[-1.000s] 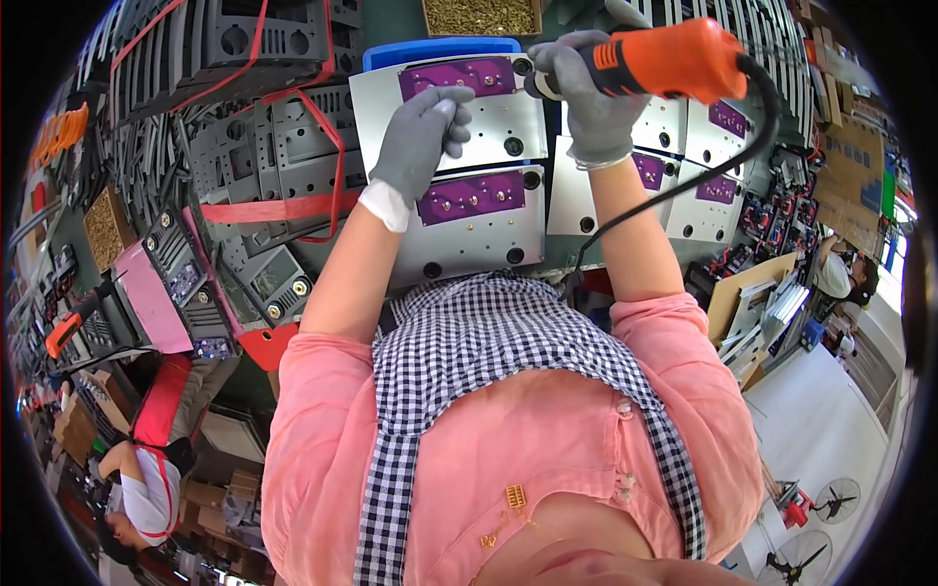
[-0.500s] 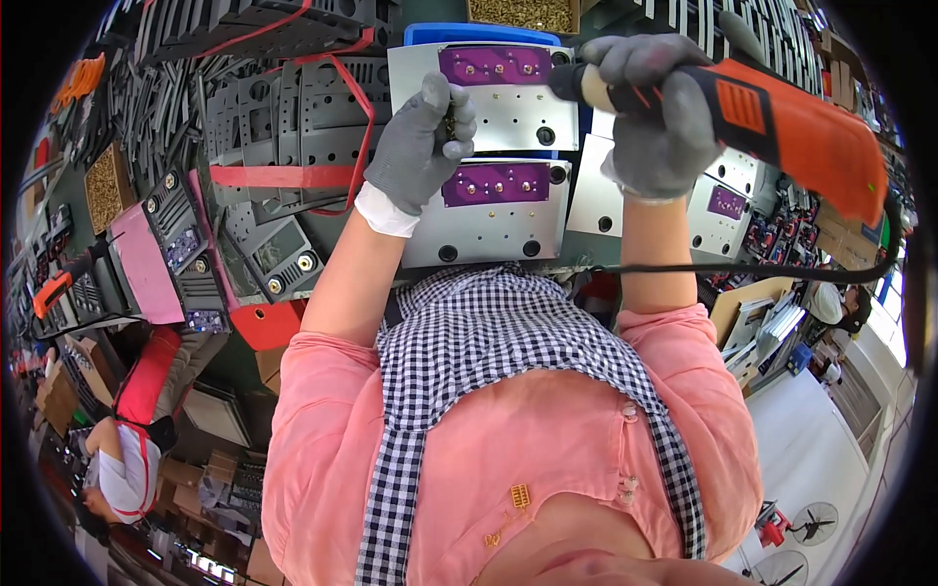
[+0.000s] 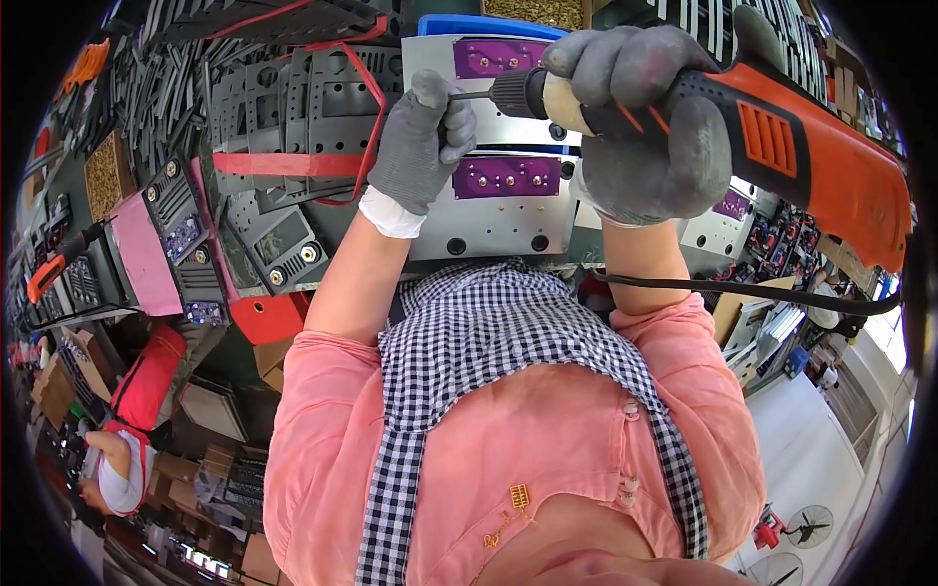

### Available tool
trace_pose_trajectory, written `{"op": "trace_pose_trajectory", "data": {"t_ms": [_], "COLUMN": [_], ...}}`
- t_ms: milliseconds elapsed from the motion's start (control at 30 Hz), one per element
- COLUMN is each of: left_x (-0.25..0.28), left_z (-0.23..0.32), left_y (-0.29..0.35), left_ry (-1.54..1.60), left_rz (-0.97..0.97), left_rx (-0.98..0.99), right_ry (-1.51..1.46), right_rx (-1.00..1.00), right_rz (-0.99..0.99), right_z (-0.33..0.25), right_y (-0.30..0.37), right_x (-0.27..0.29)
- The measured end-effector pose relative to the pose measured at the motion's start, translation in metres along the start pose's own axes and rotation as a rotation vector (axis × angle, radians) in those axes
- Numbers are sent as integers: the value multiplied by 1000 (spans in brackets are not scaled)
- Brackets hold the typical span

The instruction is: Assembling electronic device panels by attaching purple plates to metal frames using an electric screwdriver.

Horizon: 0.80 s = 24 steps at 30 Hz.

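Note:
My right hand [image 3: 645,122], in a grey coated glove, wraps round an orange and black corded power drill [image 3: 850,161]. The drill lies level, its chuck and thin bit turned left. At the bit's tip, my gloved left hand [image 3: 427,137] is closed with thumb and fingers pinched together; what it holds is hidden. Below the bit lie two silver metal panels: the far panel [image 3: 430,63] and the near panel [image 3: 474,220]. Each carries a purple circuit board, a far board [image 3: 489,59] and a near board [image 3: 510,178], with small metal posts.
Stacked grey perforated brackets [image 3: 313,107] with red straps stand left of the panels. A box of small brass-coloured parts [image 3: 537,12] sits at the back, another parts box [image 3: 106,181] at left. The drill's black cable [image 3: 743,285] crosses my right forearm. A person [image 3: 122,469] works at left.
My right hand and the drill have come nearer and swung so the bit reaches my left fingertips. My left hand stays almost in place, its fingers now at the bit.

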<state>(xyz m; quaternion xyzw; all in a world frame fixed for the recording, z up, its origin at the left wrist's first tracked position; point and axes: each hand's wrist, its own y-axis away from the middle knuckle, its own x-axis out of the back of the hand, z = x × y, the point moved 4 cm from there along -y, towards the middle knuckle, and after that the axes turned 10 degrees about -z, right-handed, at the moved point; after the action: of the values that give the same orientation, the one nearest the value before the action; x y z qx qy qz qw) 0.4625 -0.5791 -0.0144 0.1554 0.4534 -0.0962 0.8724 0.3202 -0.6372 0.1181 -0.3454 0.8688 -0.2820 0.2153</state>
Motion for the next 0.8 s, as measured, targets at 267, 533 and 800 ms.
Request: {"op": "trace_pose_trajectory", "data": {"t_ms": [267,533,800], "left_x": [11,27,36], "left_z": [6,0,-1], "left_y": [1,2,27], "left_ry": [-60,-193,-231], "left_rz": [3,324,297], "left_rx": [-6,83,152], "right_ry": [-93,11,-205], "right_rx": [-42,-104,130], "right_rz": [33,333,383], "right_z": [11,46,104], "right_y": [-5,-6,-23], "right_x": [-3,1,24]}}
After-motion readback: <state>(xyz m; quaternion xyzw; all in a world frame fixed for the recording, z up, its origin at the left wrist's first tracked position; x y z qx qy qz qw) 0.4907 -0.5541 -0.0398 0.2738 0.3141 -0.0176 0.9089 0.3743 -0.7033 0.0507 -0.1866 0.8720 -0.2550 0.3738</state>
